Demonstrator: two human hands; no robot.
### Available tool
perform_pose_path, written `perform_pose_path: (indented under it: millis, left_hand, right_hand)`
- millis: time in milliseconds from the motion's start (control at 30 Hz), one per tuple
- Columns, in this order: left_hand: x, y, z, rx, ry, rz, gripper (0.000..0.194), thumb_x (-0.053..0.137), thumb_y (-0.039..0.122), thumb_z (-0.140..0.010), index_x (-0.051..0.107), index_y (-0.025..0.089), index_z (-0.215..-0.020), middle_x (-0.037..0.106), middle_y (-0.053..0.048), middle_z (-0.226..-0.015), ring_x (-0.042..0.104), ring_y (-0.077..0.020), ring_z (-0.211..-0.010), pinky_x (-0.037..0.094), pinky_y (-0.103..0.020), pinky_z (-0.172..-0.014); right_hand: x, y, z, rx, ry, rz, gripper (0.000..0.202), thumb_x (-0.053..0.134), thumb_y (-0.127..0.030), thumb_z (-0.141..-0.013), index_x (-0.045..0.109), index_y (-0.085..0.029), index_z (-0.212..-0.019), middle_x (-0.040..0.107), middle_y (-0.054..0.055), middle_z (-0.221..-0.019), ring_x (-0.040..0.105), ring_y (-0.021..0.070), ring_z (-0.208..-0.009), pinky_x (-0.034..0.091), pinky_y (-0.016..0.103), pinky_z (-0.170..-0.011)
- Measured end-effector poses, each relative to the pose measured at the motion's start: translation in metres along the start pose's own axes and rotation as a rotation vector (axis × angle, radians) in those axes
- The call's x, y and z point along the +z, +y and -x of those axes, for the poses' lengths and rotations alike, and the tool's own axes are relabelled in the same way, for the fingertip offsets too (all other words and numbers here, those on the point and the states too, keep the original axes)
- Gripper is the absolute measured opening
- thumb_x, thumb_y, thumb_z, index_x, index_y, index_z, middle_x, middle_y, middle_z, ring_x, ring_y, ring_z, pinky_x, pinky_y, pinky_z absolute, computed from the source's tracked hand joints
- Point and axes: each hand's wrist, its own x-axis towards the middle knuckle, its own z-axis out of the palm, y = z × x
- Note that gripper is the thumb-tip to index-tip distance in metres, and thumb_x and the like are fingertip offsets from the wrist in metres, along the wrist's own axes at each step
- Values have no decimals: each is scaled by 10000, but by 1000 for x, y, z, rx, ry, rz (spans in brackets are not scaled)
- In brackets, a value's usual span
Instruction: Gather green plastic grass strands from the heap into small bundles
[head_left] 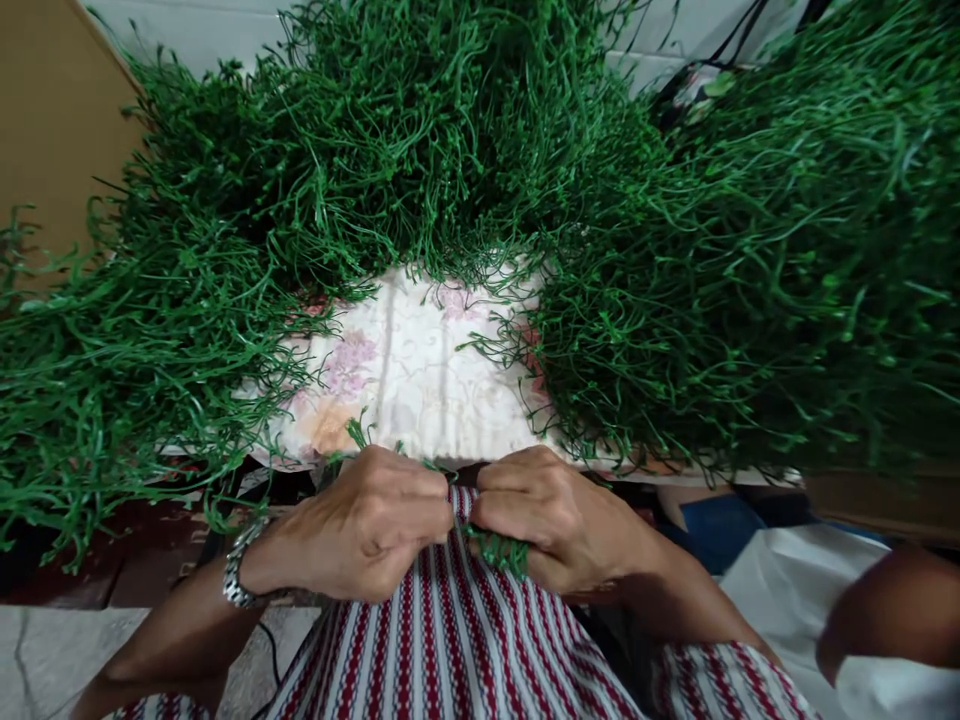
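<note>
My left hand and my right hand are both closed into fists, knuckle to knuckle with a narrow gap between, just in front of the table's near edge. Thin green plastic-looking stems poke out below my right fist. Behind my left fist a few more green stem tips stick up. What lies inside the fists is mostly hidden by the fingers. Beyond the hands, a floral tablecloth shows between large heaps of the same curly green stems.
One green heap spreads over the left side and hangs past the table edge. Another heap covers the right, and a tall one stands at the back. A brown board is at far left. Another person's arm shows at lower right.
</note>
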Motion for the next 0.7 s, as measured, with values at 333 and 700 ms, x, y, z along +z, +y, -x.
perform_pose_path:
  millis: [333, 700]
  left_hand:
    - [-21, -24, -7, -231, 372, 311, 118, 580, 130, -792, 646, 196, -719, 594, -3, -632, 528, -108, -579, 400, -244, -520]
    - [13, -45, -32, -575, 816, 753, 121, 724, 254, -667, 673, 155, -715, 605, 9, -604, 498, -81, -521, 384, -198, -474]
  right_hand:
    - [-18, 1, 6, 243, 372, -73, 70, 542, -191, -842, 590, -195, -791, 519, 17, -668, 483, 118, -615, 366, 258, -561]
    - [33, 37, -47, 303, 675, -360, 115, 471, -280, -889, 491, -178, -938, 588, 65, -970, 563, 145, -868, 464, 275, -758]
